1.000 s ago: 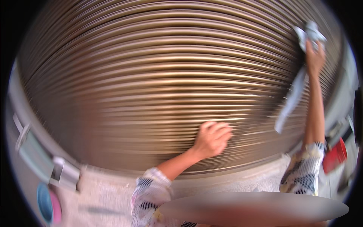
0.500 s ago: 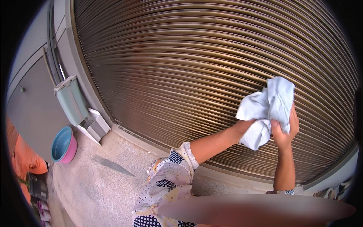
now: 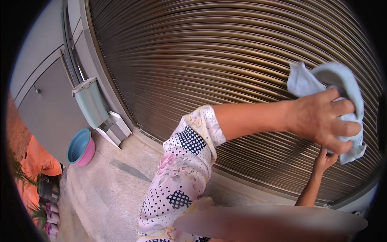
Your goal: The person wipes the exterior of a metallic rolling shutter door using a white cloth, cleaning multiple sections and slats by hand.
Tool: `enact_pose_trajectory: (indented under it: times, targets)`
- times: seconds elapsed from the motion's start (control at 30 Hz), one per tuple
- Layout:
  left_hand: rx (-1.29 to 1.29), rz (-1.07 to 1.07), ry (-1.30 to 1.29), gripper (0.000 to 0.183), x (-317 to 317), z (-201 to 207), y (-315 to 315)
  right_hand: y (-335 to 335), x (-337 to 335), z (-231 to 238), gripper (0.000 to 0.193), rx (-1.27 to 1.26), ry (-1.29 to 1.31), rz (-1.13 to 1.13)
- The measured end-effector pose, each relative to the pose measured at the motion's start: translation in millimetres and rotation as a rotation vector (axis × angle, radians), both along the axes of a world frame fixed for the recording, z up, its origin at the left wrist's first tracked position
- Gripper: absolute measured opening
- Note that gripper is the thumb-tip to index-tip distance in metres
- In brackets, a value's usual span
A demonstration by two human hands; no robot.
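Note:
A pale blue cloth (image 3: 347, 80) is bunched up in front of the ribbed metal shutter (image 3: 193, 72), at the right. My left hand (image 3: 328, 119) reaches across with its fingers curled over the cloth's near side. One flap sticks out to the left of the hand, and another part arches above it. Just below, my right hand (image 3: 325, 161) grips the cloth's lower edge, its fingertips partly covered by my left hand. Whether the cloth touches the slats cannot be told.
A blue and pink basin (image 3: 82, 149) stands on the concrete floor (image 3: 109, 197) at the left. Beyond it, a pale green box (image 3: 90, 101) and a white open holder (image 3: 115, 129) are by the shutter's frame. Orange sheeting (image 3: 40, 159) and a dark crate (image 3: 48, 187) lie farther left.
Both hands and the cloth have moved right. My left hand has come from behind the cloth to over its near side; my right hand is now lower on it. The view has shifted slightly.

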State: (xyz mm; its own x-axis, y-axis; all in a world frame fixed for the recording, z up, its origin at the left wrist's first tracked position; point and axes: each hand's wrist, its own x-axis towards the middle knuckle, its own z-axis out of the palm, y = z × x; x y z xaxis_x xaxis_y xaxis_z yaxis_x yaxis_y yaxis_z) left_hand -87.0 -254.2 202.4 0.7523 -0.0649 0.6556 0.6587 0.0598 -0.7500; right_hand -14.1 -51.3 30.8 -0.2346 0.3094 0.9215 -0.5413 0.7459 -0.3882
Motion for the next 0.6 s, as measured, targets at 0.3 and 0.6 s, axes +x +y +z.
enact_pose_trajectory:
  times: [0.3,0.6]
  targets:
    - [-0.174,0.216,0.175,0.036,-98,91,-28,-47,-19,25,0.037,0.596,0.014,-0.338]
    - [-0.017,0.337,0.037,0.049,-156,109,-144,-22,-32,2,0.033,0.731,0.036,-0.449]
